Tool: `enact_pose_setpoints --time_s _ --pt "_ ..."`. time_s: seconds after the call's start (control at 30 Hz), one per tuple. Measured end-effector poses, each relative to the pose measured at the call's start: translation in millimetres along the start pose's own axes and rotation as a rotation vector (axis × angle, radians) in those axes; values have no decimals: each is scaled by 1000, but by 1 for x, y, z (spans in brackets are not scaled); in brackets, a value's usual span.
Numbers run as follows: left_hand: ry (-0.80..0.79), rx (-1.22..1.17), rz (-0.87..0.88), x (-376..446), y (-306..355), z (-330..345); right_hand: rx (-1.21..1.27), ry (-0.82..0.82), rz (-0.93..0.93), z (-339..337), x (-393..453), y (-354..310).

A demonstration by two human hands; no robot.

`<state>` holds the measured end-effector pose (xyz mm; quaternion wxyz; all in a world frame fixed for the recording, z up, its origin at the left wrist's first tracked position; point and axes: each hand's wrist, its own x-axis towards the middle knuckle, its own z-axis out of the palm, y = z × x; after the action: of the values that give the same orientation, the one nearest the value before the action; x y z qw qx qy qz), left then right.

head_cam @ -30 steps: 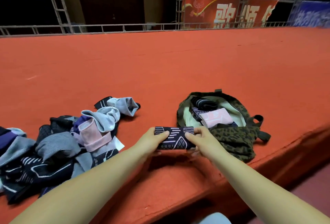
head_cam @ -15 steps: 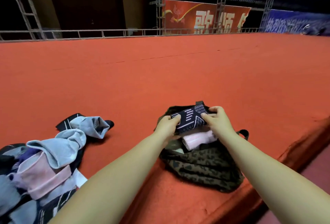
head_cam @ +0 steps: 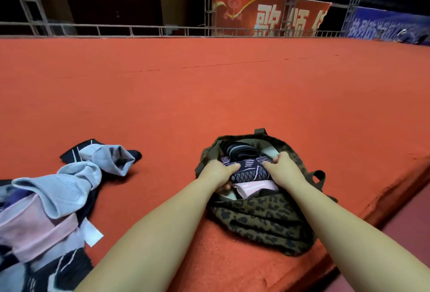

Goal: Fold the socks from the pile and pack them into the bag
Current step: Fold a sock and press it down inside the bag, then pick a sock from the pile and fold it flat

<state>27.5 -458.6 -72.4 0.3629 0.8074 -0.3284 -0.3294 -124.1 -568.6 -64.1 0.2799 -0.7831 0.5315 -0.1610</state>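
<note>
A broad orange-red carpeted surface (head_cam: 209, 96) stretches back to a grey metal railing (head_cam: 139, 30), with a red banner bearing pale characters (head_cam: 267, 18) and metal scaffolding beyond it in a dim hall. Near the front edge of the surface lies an open olive leopard-print fabric bag (head_cam: 260, 217). Both hands are inside its mouth: the left hand (head_cam: 217, 172) and the right hand (head_cam: 282, 168) each grip one end of a folded dark navy sock bundle with pale line patterns (head_cam: 249, 170), thumbs curled over its top. The bundle sits within the bag, lying on a folded pink sock (head_cam: 253, 187) and just in front of a dark striped rolled sock (head_cam: 237, 150). Well to the left, a loose pile of grey, pink and dark socks (head_cam: 53, 194) lies on the surface.
</note>
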Motion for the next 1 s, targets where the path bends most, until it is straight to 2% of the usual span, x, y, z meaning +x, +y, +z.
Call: enact_pose_setpoints --time_s 0.13,0.23,0.3,0.4,0.57,0.73,0.83,0.93,1.0 --pt "26 -12 45 -17 7 -7 98 73 -69 -5 -15 -5" --pt "15 -101 124 -39 4 -26 89 212 -163 -12 -39 -18" --pt "21 -89 175 -61 -2 -44 94 225 -233 -13 -59 -33" --pt "-10 -64 194 -93 -21 -74 127 157 -328 1 -90 -60" --pt "-49 54 84 -147 -71 -142 193 -62 -441 54 -140 -106" --pt "16 103 -15 -212 -118 -217 237 -329 -490 119 -191 -146" --pt "82 95 -19 -246 -137 -245 245 -467 -558 148 -219 -164" --pt "132 45 -15 -268 -154 -258 212 -584 -541 168 -240 -177" --pt "126 21 -54 -278 -163 -257 164 -614 -465 177 -248 -183"
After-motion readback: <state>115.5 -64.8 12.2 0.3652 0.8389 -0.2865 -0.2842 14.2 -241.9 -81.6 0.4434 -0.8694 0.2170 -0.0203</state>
